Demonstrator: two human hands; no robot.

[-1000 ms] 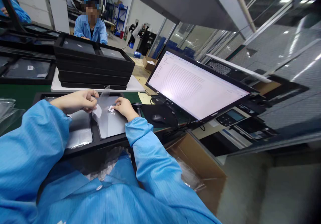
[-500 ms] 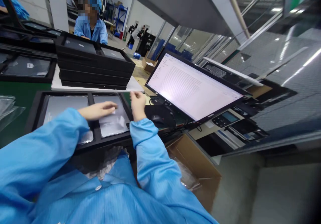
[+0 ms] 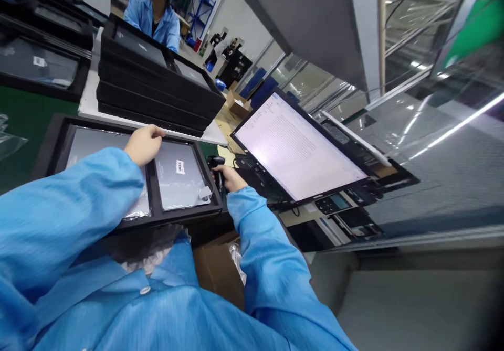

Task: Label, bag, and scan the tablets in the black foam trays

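barcode scanner (image 3: 216,166): mostly hidden inside right hand (image 3: 230,178) | label (image 3: 180,167) on grey panel: print too small to read | monitor (image 3: 297,149) text: illegible | left tray (image 3: 47,146): partly behind sleeve

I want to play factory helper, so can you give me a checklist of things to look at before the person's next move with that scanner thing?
1. Scanner held: ok. The right hand is wrapped around the black scanner beside the tray.
2. Tray steadied: ok. The left hand rests on the far rim of the black tray, over the bar between its two slots.
3. Barcode label in sight: ok. The white label on the grey panel in the right slot is uncovered.
4. Scanner aimed at the label: cannot tell; its front is too small to see.
5. Screen on: ok. The monitor is lit, its text too small to read.
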